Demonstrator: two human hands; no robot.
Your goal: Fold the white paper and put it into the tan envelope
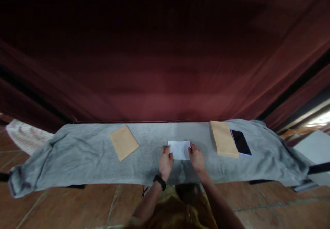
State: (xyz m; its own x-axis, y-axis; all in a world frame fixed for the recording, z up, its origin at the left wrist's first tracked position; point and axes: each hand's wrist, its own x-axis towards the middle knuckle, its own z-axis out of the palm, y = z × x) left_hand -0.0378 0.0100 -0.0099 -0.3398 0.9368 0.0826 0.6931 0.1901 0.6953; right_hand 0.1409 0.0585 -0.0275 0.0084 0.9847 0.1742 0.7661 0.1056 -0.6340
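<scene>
A white sheet of paper (179,150) is held level between my two hands, just over the grey cloth. My left hand (166,161) grips its left edge, thumb on top and fingers curled at the side. At the right edge, my right hand (196,157) pinches the paper the same way. The undersides of the fingers are hidden. Off to the left lies a single brown envelope (124,142), turned at an angle. Right of my hands is a stack of brown envelopes (224,139).
A grey cloth (85,153) covers the long narrow surface. Beside the envelope stack lies a phone (241,142) with a dark screen. A dark red panel (165,71) rises along the back edge. Tiled floor (103,205) shows in front.
</scene>
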